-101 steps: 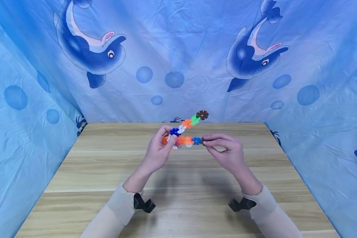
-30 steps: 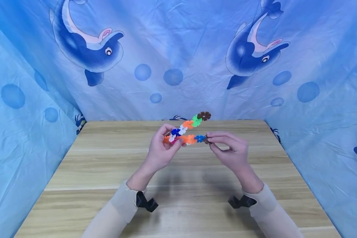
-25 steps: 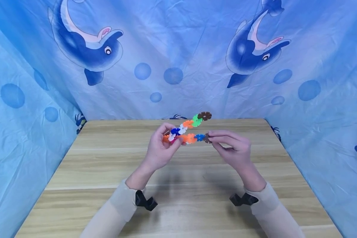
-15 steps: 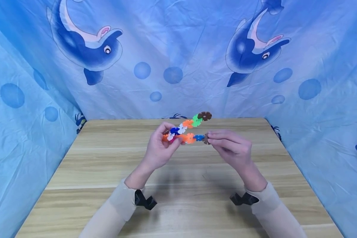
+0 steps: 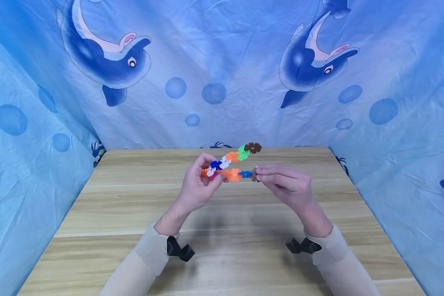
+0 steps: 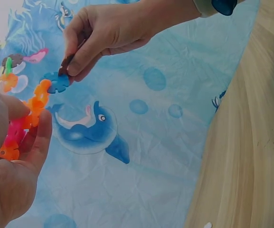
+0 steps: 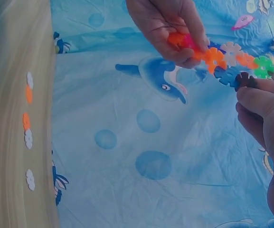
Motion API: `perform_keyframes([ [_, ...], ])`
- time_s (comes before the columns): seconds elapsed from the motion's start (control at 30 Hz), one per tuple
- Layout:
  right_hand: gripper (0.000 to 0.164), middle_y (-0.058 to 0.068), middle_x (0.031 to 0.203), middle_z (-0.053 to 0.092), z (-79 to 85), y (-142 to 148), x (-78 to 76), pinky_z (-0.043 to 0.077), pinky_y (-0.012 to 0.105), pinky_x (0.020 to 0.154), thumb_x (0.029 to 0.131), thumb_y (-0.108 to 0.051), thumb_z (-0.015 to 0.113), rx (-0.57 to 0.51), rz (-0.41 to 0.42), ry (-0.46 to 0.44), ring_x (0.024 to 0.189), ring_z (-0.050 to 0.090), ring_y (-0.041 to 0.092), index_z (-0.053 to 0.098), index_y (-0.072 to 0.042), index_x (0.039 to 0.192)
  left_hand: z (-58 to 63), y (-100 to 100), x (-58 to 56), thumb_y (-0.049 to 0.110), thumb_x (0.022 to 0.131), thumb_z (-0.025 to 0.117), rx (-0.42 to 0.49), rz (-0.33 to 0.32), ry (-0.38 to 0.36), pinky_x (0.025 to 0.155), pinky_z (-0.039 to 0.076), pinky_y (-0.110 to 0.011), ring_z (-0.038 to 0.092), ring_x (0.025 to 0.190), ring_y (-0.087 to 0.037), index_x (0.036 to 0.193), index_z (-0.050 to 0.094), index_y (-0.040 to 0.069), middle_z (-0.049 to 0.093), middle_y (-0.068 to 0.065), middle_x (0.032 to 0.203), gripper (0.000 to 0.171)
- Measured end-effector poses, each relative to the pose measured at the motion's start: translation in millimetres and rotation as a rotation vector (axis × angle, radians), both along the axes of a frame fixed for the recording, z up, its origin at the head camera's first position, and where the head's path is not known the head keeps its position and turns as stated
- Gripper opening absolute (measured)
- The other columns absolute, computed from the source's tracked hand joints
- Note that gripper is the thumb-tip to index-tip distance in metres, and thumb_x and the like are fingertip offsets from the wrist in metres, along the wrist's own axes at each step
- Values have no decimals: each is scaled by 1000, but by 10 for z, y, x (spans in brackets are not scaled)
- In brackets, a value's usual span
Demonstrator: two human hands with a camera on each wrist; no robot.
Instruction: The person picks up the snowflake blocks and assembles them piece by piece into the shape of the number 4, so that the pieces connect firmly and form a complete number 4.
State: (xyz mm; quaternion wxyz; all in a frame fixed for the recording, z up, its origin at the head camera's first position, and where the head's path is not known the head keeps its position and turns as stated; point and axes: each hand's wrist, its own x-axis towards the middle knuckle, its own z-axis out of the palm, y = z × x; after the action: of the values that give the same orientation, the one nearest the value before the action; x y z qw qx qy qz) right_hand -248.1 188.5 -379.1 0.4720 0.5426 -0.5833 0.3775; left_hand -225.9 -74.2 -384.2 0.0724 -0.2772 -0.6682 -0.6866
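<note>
A chain of slotted plastic snowflake discs [image 5: 234,175] is held above the table in two branches. My left hand [image 5: 196,187] grips it where orange, pink and white discs meet, thumb in front; the fingers hide part of that joint. The upper branch runs through a dark blue disc [image 5: 216,165], white, orange and green [image 5: 243,153] to a brown disc [image 5: 253,147]. The lower branch ends in a blue disc [image 7: 225,76]. Beside it, my right hand [image 5: 288,183] pinches another brown disc [image 7: 245,80] touching the blue one; how deep their slots engage I cannot tell.
Several loose white and orange discs, among them a white one [image 7: 30,179] and an orange one [image 7: 26,121], lie on the wooden table [image 5: 222,255]. A blue dolphin-print curtain [image 5: 214,53] encloses the table's back and sides.
Over the earlier frames both hands shift slightly to the right, then a little back left. The brown disc in my right fingers, mostly hidden at first, now shows more. Both grips hold on.
</note>
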Motion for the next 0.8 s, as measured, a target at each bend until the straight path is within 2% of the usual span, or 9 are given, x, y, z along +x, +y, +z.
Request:
perform_keyframes([
  [0.1, 12, 22, 90, 80, 8, -4, -4, 66, 29, 90, 96, -5, 78, 10, -21, 0, 88, 82, 31, 82, 5, 90, 3, 5, 9, -14, 95, 66, 37, 7, -12, 84, 68, -34, 76, 91, -15, 120, 50, -6, 58, -9, 110, 31],
  [0.2, 13, 19, 95, 81, 6, 6, -1, 65, 25, 90, 98, -9, 76, 26, -104, -42, 86, 81, 30, 83, 2, 96, 5, 18, 17, -12, 96, 68, 55, 29, -32, 84, 68, -34, 75, 95, -14, 120, 51, -5, 58, -9, 112, 30],
  [0.27, 14, 17, 99, 82, -8, 23, -11, 63, 22, 92, 98, -11, 77, 41, -173, -96, 87, 80, 30, 82, 1, 103, 8, 26, 19, -10, 96, 69, 69, 51, -41, 83, 68, -34, 76, 95, -15, 120, 53, -5, 58, -15, 114, 29],
  [0.4, 30, 15, 106, 82, -62, 53, -97, 60, 17, 96, 86, -3, 84, 65, -283, -264, 93, 80, 30, 81, -3, 115, 28, 21, 22, -8, 95, 71, 84, 110, -28, 77, 68, -34, 79, 87, -17, 118, 57, -5, 59, -22, 113, 28],
  [0.5, 40, 13, 108, 82, -145, 56, -222, 62, 20, 93, 77, 2, 88, 97, -338, -355, 96, 80, 30, 80, -4, 116, 43, 0, 26, -8, 94, 73, 72, 147, -22, 75, 68, -34, 81, 84, -18, 117, 59, -5, 61, -20, 110, 28],
  [0.67, 37, 12, 107, 82, -331, -15, -422, 68, 37, 85, 79, 3, 89, 186, -355, -543, 96, 80, 29, 81, -4, 114, 63, -25, 42, -3, 92, 78, 6, 209, -16, 72, 68, -32, 81, 87, -15, 115, 64, 0, 64, -15, 108, 28],
  [0.8, 36, 10, 114, 81, -479, -104, -545, 68, 40, 81, 85, -2, 85, 322, -400, -766, 92, 79, 24, 80, -9, 120, 83, -30, 57, -2, 91, 80, -6, 219, -20, 72, 67, -31, 81, 87, -13, 116, 65, 2, 64, -13, 107, 29],
])
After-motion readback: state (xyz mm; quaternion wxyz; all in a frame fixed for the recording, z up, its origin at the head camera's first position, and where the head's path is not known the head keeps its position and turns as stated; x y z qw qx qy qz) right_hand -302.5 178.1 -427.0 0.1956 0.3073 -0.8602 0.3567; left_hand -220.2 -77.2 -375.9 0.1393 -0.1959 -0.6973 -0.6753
